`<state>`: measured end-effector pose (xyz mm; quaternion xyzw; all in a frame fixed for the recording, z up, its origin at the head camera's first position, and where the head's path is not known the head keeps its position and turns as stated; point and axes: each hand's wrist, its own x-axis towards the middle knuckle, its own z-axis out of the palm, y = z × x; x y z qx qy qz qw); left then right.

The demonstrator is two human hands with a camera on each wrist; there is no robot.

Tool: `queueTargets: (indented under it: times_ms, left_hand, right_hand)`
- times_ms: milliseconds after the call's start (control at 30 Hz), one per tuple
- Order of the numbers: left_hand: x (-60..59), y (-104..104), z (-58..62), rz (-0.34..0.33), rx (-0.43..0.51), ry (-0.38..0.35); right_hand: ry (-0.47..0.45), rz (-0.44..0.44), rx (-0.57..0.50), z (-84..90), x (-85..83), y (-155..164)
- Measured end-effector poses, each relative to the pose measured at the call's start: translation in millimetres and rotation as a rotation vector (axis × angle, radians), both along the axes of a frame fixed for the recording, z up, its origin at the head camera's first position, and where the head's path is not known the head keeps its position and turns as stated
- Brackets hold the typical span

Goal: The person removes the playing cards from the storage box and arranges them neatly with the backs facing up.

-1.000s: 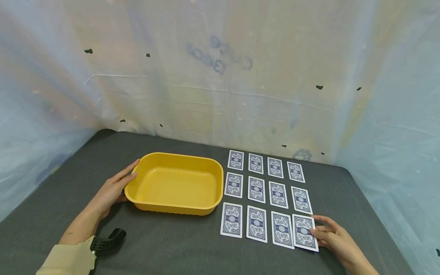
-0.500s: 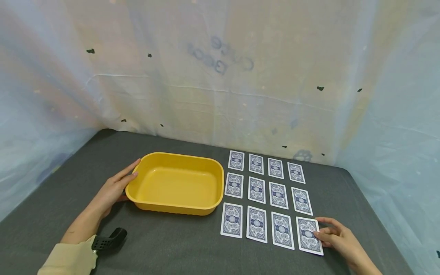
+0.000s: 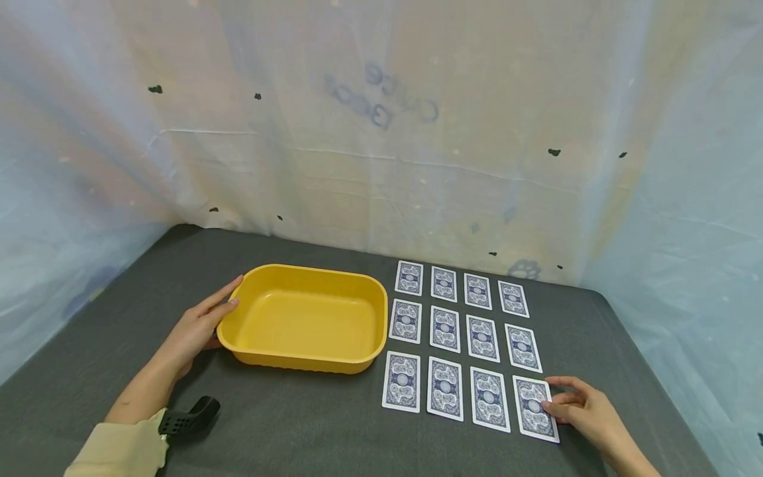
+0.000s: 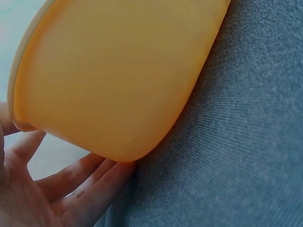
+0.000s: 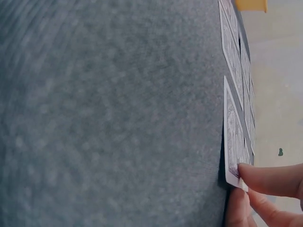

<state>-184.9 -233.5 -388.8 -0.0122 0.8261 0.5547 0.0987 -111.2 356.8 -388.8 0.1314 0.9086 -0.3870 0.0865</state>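
Right hand (image 3: 581,411) rests at the near right of the desk (image 3: 310,424). Its fingertips (image 3: 547,405) press on the right edge of the nearest card (image 3: 534,409), which is the card at the right end of the near row. In the right wrist view a fingertip (image 5: 265,178) sits on top of that card's corner (image 5: 232,156) and another lies at its edge below; the fingers look lightly bent. Whether the card is lifted off the cloth cannot be told.

Key relation: the card lies at about 9 o'clock from the right grip, touching it. Its long axis runs roughly 12 to 6, tilted a little so that its near end points toward 5 o'clock. The right hand is plainly the nearer one; the left is well apart, beyond the tray.

Left hand (image 3: 197,328) lies with straight fingers flat against the left end wall of the yellow tray (image 3: 304,318). The left wrist view shows the fingers (image 4: 90,189) touching the tray's lower wall (image 4: 118,80), curled round nothing.

The tray stands at 9 o'clock from the card grid, just beside it, and nothing shows inside it.

Count:
- Cards, face down, blue backs: twelve, in three rows of four.
- Trays: one.
- Black wrist device (image 3: 187,417) by the left sleeve (image 3: 116,450): one.
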Motion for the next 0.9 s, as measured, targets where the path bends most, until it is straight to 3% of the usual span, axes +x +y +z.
queueTargets:
  times_ms: [300, 733, 900]
  left_hand:
    - [-0.4, 1, -2.2, -0.003, -0.007, -0.002]
    - [-0.7, 3, 1.1, 0.006, -0.06, 0.021]
    - [0.4, 4, 3.0, 0.011, -0.146, 0.067]
  right_hand:
    - [0.041, 0.017, 0.11, 2.0, -1.0, -3]
    - [0.065, 0.003, 0.07, 1.9, -2.3, -7]
    - [0.1, -0.027, 0.042, 4.8, -6.2, -15]
